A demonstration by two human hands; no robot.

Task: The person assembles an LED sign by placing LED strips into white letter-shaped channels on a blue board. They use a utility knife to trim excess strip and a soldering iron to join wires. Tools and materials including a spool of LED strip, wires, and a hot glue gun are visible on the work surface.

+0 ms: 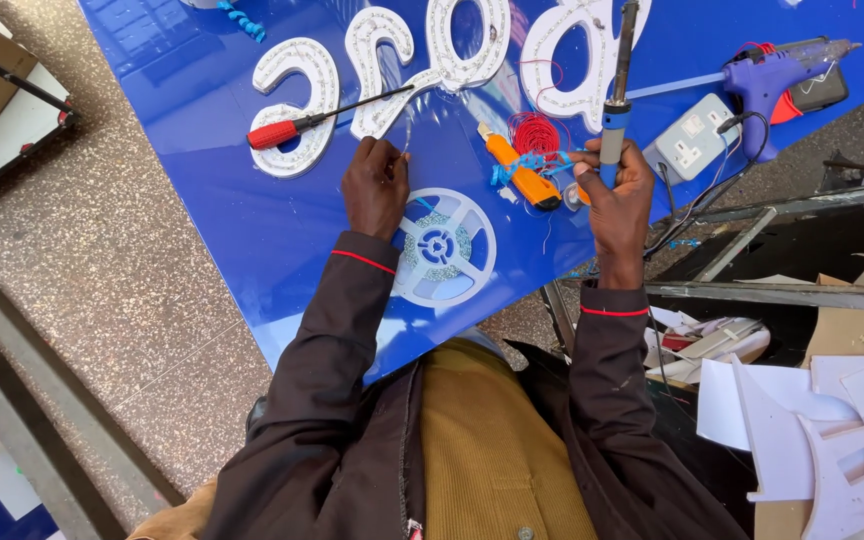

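Soldering step: right hand (617, 190) grips iron (614, 90), tip at 12 o'clock. Left hand (376, 185) pinches thin wire (408, 135) above reel (439, 245); next, probably, steady tip-to-wire contact.

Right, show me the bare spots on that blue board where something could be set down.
Free: the glossy blue sign board left of the white LED-studded letters, and the strip below the red-handled screwdriver beside the left hand. Crowded: between the white strip reel, orange utility knife, right hand and grey socket block.
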